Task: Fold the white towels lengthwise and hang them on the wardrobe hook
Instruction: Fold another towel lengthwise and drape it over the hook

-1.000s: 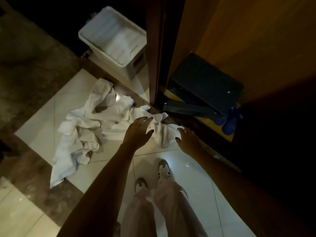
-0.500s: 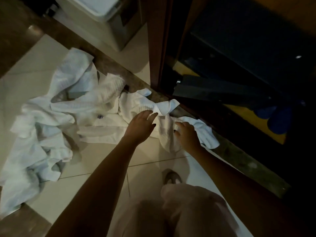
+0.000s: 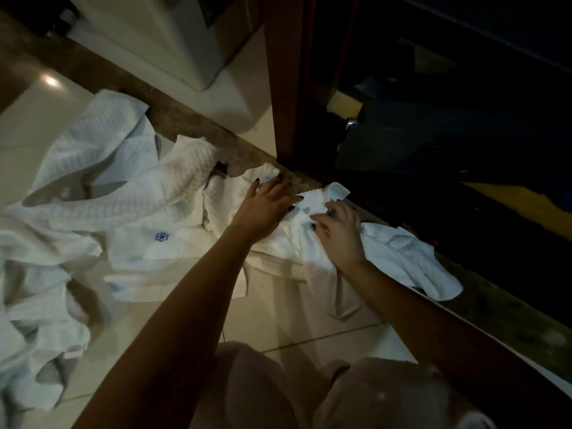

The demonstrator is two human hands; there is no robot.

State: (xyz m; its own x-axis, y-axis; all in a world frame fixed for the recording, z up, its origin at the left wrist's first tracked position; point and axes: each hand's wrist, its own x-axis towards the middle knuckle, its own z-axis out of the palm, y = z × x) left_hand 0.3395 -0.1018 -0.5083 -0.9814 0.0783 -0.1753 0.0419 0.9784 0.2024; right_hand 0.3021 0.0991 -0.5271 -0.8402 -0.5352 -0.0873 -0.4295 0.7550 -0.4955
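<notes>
A crumpled white towel (image 3: 402, 258) lies on the tiled floor beside the open wardrobe (image 3: 284, 88). My left hand (image 3: 266, 209) rests flat on its upper part with the fingers spread and straight. Just to the right, my right hand (image 3: 339, 233) has its fingers curled into the same towel and grips a bunched fold. A larger heap of white waffle cloth (image 3: 123, 193) with a small blue flower mark sprawls to the left, touching the towel. No hook is in view.
A white bin (image 3: 173, 35) stands at the top, left of the wardrobe's wooden post. Inside the dark wardrobe sits a dark box (image 3: 433, 144) on a yellow base. My knees in light trousers (image 3: 278, 391) fill the bottom. A brown stone strip runs along the wardrobe.
I have bent lower, so the towels look nearer. Both hands have come down from above the towel onto it, and the right fingers have curled into the cloth.
</notes>
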